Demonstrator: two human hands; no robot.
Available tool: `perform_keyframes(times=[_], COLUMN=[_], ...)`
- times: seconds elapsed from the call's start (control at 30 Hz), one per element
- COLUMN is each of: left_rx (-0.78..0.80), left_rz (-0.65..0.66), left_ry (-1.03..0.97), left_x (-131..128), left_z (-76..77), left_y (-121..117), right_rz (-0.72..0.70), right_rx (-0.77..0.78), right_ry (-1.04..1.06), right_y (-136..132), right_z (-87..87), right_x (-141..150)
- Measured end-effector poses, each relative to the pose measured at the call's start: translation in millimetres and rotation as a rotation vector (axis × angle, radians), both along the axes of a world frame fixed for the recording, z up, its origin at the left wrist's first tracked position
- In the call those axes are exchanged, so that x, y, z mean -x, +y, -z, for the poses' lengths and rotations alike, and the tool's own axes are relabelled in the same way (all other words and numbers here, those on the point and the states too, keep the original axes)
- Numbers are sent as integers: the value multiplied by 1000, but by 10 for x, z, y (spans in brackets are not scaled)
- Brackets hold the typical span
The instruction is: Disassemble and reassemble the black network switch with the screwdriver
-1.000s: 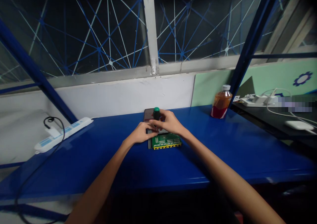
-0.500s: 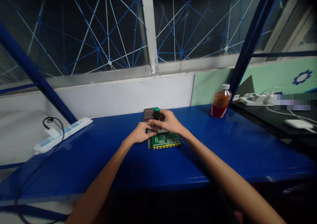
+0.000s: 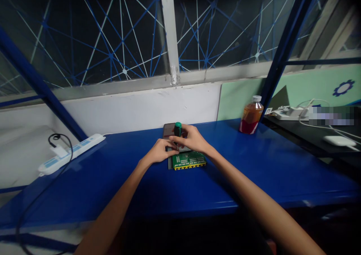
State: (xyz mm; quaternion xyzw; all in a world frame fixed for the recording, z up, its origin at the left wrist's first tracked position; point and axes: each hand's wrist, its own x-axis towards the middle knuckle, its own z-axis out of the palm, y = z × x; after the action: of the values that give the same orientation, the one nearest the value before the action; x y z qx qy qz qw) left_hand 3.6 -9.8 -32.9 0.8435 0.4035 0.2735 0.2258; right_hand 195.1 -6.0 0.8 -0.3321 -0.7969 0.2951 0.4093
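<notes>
A green circuit board (image 3: 189, 160) with a yellow front edge lies on a dark flat device (image 3: 170, 129) on the blue table (image 3: 113, 179). My right hand (image 3: 191, 139) is wrapped round a green-handled screwdriver (image 3: 177, 128) that stands upright over the board's far part. My left hand (image 3: 160, 152) rests at the board's left side, fingers curled and pressed against it near the screwdriver's tip. The tip itself is hidden by the fingers.
A bottle of orange liquid (image 3: 251, 115) stands at the back right. A white power strip (image 3: 70, 152) with a black cable lies at the left. A black shelf (image 3: 310, 132) to the right holds white cables and a white mouse (image 3: 339, 140). Windows and blue frame posts stand behind.
</notes>
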Motion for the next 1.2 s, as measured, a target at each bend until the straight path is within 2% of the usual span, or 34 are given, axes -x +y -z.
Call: perform_keyframes(times=[0.23,0.47,0.63,0.83,1.03,1.2], left_rx=[18,2,4,9,15,27], left_rz=[59,-10,51,7,46,-3], left_ry=[28,0,27,-4,22,4], left_x=[18,-18,4,14,14,-3], left_z=[11,-11,-5,20,12,-7], left_y=[6,-18,-12,7,3,-15], right_rz=[-7,10,-2,9,-4,-13], right_rx=[13,-17,9,2,18,17], right_ry=[2,6,5,-5,3,9], right_y=[6,-7,-12,-8,-22,-39], right_z=[11,-9,-13,-4,-19,-39], right_x=[3,-2,2,-6,-7,-1])
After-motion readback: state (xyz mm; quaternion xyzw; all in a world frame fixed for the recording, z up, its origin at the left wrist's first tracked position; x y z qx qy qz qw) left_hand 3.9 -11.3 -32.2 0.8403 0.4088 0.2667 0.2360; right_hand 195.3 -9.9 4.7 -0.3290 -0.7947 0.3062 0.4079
